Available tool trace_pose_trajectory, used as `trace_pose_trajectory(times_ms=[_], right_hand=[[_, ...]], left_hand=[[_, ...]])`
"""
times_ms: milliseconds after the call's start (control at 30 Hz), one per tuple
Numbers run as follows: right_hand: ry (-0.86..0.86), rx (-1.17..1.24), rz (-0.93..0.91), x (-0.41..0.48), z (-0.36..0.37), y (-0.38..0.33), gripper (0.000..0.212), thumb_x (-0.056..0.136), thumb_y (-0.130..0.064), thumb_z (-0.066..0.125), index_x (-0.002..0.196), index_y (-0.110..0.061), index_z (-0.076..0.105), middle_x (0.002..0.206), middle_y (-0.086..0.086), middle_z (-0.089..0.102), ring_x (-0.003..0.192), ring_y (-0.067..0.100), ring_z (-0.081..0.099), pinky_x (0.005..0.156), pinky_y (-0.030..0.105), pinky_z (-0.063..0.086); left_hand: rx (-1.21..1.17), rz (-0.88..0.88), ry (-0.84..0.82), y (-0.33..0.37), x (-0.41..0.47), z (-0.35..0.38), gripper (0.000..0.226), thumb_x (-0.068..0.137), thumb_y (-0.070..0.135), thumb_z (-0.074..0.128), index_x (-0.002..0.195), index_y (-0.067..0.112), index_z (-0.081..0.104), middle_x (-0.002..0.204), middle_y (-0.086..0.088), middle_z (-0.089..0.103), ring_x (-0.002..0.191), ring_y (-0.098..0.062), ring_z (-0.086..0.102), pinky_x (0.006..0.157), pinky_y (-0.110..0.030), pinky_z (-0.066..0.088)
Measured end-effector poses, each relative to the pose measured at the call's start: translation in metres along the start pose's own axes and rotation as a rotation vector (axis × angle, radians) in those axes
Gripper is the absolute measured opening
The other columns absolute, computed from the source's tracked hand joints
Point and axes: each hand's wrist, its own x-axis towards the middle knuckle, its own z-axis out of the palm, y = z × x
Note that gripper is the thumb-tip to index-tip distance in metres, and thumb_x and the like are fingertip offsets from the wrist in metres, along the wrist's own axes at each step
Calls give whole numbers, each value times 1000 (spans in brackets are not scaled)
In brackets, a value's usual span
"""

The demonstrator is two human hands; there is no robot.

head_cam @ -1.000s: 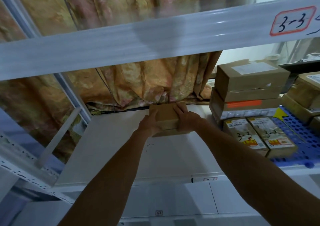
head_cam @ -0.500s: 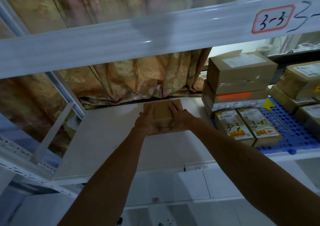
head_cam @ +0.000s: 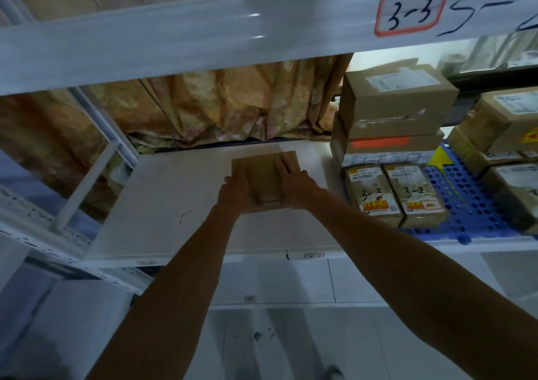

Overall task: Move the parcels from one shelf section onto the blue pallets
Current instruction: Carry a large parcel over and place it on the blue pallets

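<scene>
Since the earlier frame the shelf board, the stacked parcels and the "3-3" label have shifted left and down in the head view, while both hands stay clamped on the same small box, which has come a little nearer the front edge.

In the head view, the left hand (head_cam: 237,189) presses against the left side of the small box (head_cam: 263,173), fingers curled over its top edge. The right hand (head_cam: 294,186) lies on the right side, fingers spread flat over the top. The box sits low over the white shelf (head_cam: 163,205), near the centre; whether it touches the board I cannot tell.

At three o'clock from the box stands a stack of brown parcels (head_cam: 393,103), the lower one with an orange strip. Just in front of the stack, two labelled parcels (head_cam: 396,193) marked "3-2" lie side by side on the blue pallet (head_cam: 465,202). More parcels (head_cam: 500,123) sit at the far right. At twelve o'clock a patterned curtain (head_cam: 227,106) hangs behind the shelf. The upper beam carries the "3-3" label (head_cam: 410,10).
</scene>
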Motion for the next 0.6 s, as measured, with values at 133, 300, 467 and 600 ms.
trace_pose_trajectory(times_ms=[133,300,467,600], right_hand=[[-3,-18,-36,-10,-5,-1,100,84,-28,72,156,-13,4,163,12,-3,112,49,49,87,47,46],[20,-54,-66,-37,-13,-5,89,91,-30,65,155,-7,8,162,18,2,111,49,53,89,47,44],[91,-132,-83,-64,-48,-23,91,89,-25,66,156,-5,7,161,20,4,106,46,56,83,44,46],[170,-143,-46,-94,-82,-48,96,86,-29,70,156,-6,9,161,19,4,109,46,56,86,45,46]], left_hand=[[-22,-48,21,-2,-5,2,131,70,45,85,155,17,-11,140,-27,40,122,-44,48,99,-49,42],[-1,-44,40,3,-29,-4,128,72,45,84,156,16,-9,139,-27,43,121,-43,50,99,-48,44],[-20,64,89,1,-54,-34,127,74,45,81,155,23,-14,140,-26,41,119,-43,51,95,-44,45],[-88,153,129,1,-80,-66,130,72,49,81,154,30,-18,145,-26,36,121,-44,49,98,-46,46]])
